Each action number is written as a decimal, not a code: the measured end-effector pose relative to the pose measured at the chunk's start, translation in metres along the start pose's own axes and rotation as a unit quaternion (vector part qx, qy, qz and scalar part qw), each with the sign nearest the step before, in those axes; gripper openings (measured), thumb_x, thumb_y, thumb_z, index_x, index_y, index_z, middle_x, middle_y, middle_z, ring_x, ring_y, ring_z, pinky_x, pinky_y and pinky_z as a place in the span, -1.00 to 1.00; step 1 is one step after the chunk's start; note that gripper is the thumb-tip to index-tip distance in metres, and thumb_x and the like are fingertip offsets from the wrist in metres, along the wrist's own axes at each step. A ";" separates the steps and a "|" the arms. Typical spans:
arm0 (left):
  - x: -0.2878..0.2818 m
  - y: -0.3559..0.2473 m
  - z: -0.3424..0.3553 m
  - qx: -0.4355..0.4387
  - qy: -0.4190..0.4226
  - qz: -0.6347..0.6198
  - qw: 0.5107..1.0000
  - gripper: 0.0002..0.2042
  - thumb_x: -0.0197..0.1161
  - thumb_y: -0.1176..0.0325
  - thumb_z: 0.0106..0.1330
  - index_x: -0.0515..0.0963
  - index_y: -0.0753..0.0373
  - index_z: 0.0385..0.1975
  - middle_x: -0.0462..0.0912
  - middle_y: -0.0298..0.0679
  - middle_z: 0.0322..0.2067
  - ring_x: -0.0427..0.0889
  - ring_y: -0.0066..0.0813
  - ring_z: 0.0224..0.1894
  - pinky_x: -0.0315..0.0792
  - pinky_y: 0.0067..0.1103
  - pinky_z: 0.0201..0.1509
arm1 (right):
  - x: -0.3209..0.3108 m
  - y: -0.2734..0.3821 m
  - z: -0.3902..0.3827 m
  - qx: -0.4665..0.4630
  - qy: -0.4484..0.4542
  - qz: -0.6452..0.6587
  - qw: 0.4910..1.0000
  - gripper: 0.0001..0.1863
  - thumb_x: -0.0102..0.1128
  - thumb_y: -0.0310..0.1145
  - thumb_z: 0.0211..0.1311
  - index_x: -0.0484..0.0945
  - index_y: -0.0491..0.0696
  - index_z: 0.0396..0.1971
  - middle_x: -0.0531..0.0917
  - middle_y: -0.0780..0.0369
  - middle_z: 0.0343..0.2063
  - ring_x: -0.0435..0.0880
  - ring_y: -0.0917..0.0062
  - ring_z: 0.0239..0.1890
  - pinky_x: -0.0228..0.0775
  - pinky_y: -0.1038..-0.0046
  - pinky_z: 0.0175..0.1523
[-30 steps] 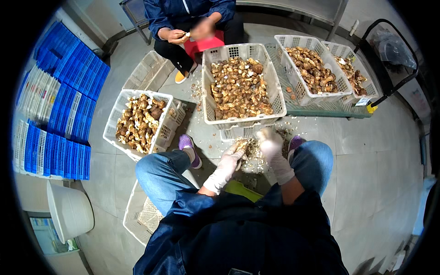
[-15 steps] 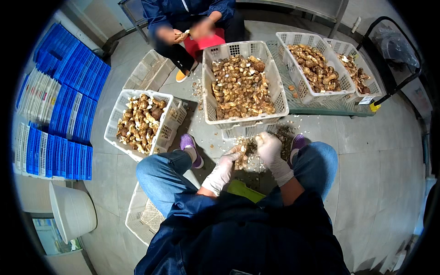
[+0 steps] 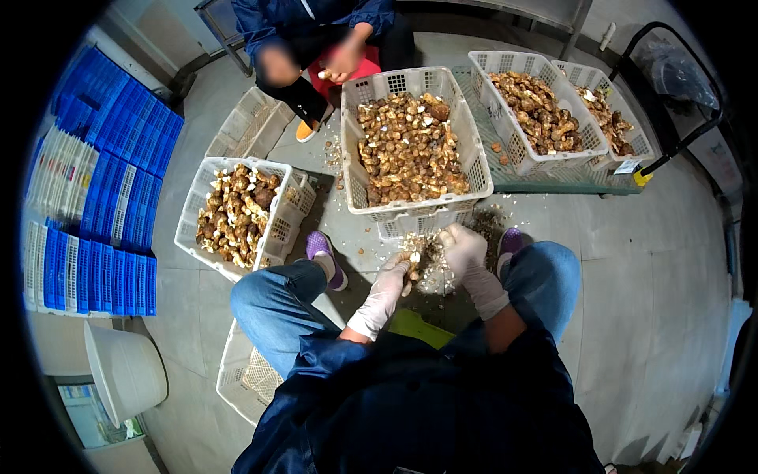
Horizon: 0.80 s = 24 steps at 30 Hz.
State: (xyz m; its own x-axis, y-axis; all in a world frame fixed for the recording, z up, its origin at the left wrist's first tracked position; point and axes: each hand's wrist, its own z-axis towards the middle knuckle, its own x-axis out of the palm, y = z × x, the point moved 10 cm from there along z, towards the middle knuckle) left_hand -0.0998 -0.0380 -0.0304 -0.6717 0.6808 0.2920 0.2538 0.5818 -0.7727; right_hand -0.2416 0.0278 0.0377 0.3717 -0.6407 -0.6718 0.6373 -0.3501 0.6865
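Observation:
My gloved left hand (image 3: 384,289) is closed round a brown and pale mushroom (image 3: 413,268), low between my knees. Close on its right, my gloved right hand (image 3: 467,251) is curled shut, apart from the mushroom; whatever its fingers hold is hidden. Below both hands, pale trimmings (image 3: 436,281) lie scattered on the floor. Just beyond them stands a large white crate (image 3: 426,212), stacked on another and filled with brown mushrooms (image 3: 410,150).
Left of my knee is a crate of larger mushrooms (image 3: 235,212). Two more filled crates, one nearer (image 3: 562,163), rest on a green pallet (image 3: 545,186) at right. Opposite sits a co-worker (image 3: 316,31) handling a mushroom piece. Blue crates (image 3: 118,182) are stacked far left.
My right hand has shifted slightly, its fingers turned, and the mushroom in my left hand sits at a different tilt. The co-worker's hands have moved. The whole view has slid slightly.

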 end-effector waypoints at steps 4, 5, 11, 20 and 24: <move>0.002 0.005 0.003 -0.006 0.021 -0.004 1.000 -0.80 -0.05 0.40 0.28 0.34 0.29 -0.14 0.46 -0.32 -0.55 0.27 -0.67 -0.72 0.07 -0.75 -0.73 | 0.011 0.030 -0.013 -0.033 0.090 0.088 0.991 -0.82 0.13 -0.26 0.02 0.55 -0.06 -0.47 0.55 0.10 -0.64 0.55 0.28 -0.59 0.38 0.38 -0.46; 0.008 0.003 0.002 0.010 0.047 0.024 0.999 -0.81 -0.03 0.41 0.27 0.34 0.29 -0.15 0.46 -0.31 -0.54 0.26 -0.68 -0.72 0.07 -0.75 -0.72 | 0.014 0.034 -0.015 -0.024 0.090 0.074 0.993 -0.81 0.12 -0.25 0.03 0.55 -0.04 -0.42 0.56 0.10 -0.64 0.54 0.28 -0.60 0.37 0.38 -0.48; 0.012 0.020 0.003 -0.090 0.072 -0.160 0.980 -0.80 -0.01 0.42 0.27 0.40 0.30 -0.15 0.53 -0.27 -0.40 0.41 -0.62 -0.58 0.28 -0.73 -0.56 | 0.006 -0.038 0.005 0.038 -0.007 0.056 0.998 -0.89 0.07 -0.40 0.05 0.45 -0.07 -0.59 0.45 0.15 -0.72 0.43 0.32 -0.69 0.29 0.39 -0.55; -0.002 0.012 0.006 0.033 0.023 -0.070 0.997 -0.83 -0.04 0.45 0.29 0.42 0.33 -0.18 0.52 -0.27 -0.48 0.45 -0.58 -0.53 0.34 -0.70 -0.46 | 0.020 0.012 -0.011 0.003 0.018 0.172 0.985 -0.81 0.07 -0.33 0.08 0.45 -0.13 -0.60 0.45 0.05 -0.71 0.50 0.24 -0.64 0.33 0.34 -0.50; -0.002 0.010 0.005 0.026 0.037 -0.100 0.994 -0.83 -0.09 0.42 0.32 0.40 0.34 -0.22 0.51 -0.22 -0.49 0.40 -0.56 -0.60 0.27 -0.71 -0.58 | 0.012 -0.008 -0.004 0.049 -0.026 0.126 0.991 -0.86 0.10 -0.34 0.06 0.51 -0.10 -0.55 0.53 0.10 -0.64 0.51 0.32 -0.61 0.34 0.42 -0.48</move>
State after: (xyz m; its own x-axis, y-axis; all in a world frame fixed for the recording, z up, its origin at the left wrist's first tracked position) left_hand -0.0998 -0.0354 -0.0418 -0.6521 0.5857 0.4815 0.0828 0.6863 -0.7226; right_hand -0.2393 0.0252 0.0233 0.4729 -0.7498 -0.4628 0.4597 -0.2381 0.8555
